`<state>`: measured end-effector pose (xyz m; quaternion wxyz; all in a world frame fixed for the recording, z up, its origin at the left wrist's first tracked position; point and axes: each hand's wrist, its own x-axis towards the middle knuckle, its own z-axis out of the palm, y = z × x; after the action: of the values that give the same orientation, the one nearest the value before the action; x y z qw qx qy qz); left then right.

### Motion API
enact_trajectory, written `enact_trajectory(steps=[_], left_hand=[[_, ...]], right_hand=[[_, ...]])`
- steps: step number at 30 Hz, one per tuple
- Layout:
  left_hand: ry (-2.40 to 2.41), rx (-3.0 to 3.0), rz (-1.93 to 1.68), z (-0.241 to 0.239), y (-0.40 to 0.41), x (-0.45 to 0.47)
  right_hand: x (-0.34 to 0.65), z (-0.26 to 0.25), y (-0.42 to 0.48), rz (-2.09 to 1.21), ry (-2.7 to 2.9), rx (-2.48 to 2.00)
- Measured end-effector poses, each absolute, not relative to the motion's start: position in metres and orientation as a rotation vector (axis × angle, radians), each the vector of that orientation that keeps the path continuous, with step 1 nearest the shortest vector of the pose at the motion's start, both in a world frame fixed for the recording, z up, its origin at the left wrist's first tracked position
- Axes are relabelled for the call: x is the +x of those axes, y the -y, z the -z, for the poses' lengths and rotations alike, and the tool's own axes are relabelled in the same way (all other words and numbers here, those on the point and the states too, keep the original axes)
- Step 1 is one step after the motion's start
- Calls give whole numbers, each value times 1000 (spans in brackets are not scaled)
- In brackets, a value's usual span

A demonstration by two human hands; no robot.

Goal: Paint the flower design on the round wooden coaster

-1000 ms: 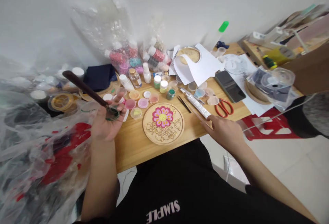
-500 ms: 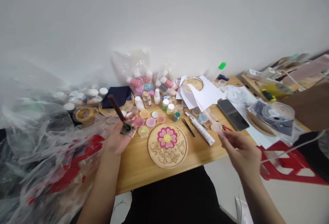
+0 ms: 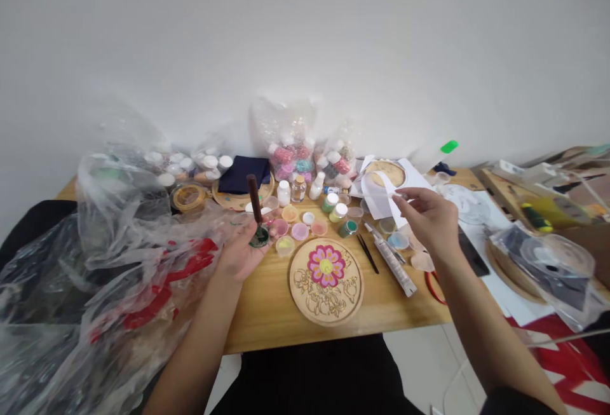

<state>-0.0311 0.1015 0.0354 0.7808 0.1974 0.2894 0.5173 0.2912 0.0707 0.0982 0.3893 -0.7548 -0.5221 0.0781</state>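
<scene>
My left hand (image 3: 241,250) holds a small clear cup of dark green paste (image 3: 260,236) at its fingertips. A brown stick (image 3: 254,197) stands upright in the cup. My right hand (image 3: 426,218) is raised over the right side of the table, thumb and fingers pinched together; what they hold, if anything, is too faint to name. Between the hands lies a round wooden board (image 3: 326,310) with a pink and purple flower and gold outlines. Small cups of coloured paste, such as the yellow cup (image 3: 284,246), sit behind it.
Black tweezers (image 3: 368,254) and a white tube (image 3: 395,265) lie right of the board. Paint jars (image 3: 338,213) and bagged bottles (image 3: 290,154) stand behind. Crumpled plastic bags (image 3: 124,237) cover the left side; a phone (image 3: 471,253) lies on the right.
My right hand has moved up and away from the table's front edge toward the papers. The view has shifted left. My left hand keeps the cup and stick.
</scene>
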Motion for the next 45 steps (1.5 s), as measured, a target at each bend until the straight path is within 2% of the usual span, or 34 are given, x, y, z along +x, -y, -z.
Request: enact_trajectory(steps=[10,29,39,45], left_hand=[[-601,427,-1116,-32,-102,-32],[-659,359,-1174,-41,-103,-30],[-684,314,-1183,-91,-123,6],[-636,216,-1188,-115,-143,59]], right_hand=[[295,-100,-94,-256,1420,-1990],[317,-110,-82,-573,1038,-1818],[349,-117,-88,-752,858,-1642],[357,-154,-98,-786,847,-1526]])
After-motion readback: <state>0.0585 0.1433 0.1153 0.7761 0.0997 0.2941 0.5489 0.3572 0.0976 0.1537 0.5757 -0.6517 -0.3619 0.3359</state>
